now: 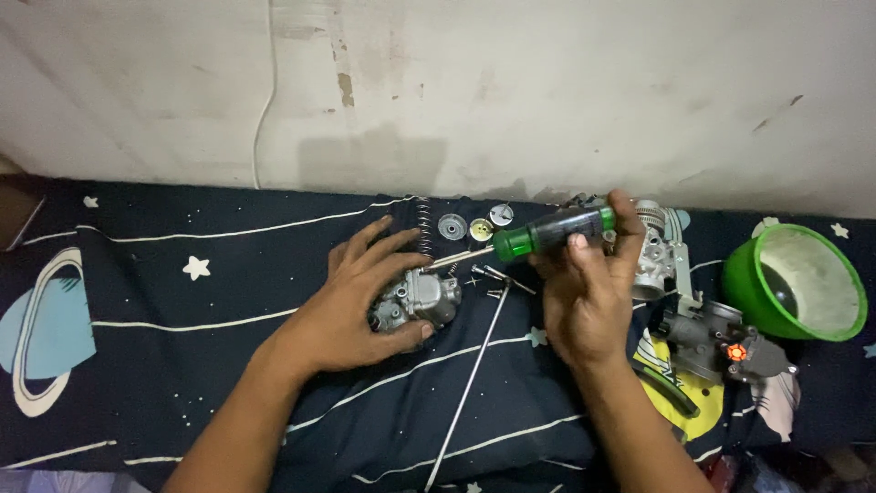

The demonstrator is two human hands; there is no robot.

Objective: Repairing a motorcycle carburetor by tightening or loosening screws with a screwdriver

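My left hand (360, 297) lies over a small grey metal carburettor body (427, 298) on the dark star-patterned cloth, pressing it down with thumb and fingers. My right hand (589, 288) grips a screwdriver with a green and dark handle (552, 231). Its thin shaft (461, 258) points left and down, with the tip at the top of the carburettor body near my left fingertips.
A coil spring (423, 225), round caps (452, 226) and small screws (497, 278) lie behind the carburettor. A long thin rod (470, 383) runs toward me. More metal engine parts (707, 333) and a green bowl (849, 315) sit at the right. A stained wall (547, 91) stands behind.
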